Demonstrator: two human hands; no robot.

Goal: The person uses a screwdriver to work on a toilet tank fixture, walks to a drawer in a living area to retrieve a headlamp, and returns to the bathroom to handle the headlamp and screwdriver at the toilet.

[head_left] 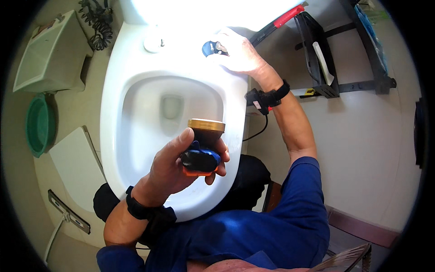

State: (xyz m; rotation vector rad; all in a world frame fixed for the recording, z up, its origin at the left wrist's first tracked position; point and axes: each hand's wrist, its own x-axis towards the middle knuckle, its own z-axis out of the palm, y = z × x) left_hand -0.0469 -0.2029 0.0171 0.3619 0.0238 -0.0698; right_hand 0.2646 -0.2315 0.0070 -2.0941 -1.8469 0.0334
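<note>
My left hand (174, 165) is closed around a stubby flashlight (206, 138) with a gold rim, a black body and blue and orange parts at its end. It is held above the front right of the white toilet bowl (113, 99), which is brightly lit toward the back. At the bowl's back right, my right hand (240, 52) has its fingers curled over a small round dark-blue piece (210, 48) on the ceramic. The fingertips are washed out by glare. A white round fitting (154, 44) sits at the back left.
A white panel (79, 165) shaped like a toilet lid leans on the left, near a green basin (41, 124), a white box-shaped tub (50, 56) and a floor squeegee (68, 215). Behind my right hand lies a red-handled tool (287, 17). A black rack (351, 86) stands at right.
</note>
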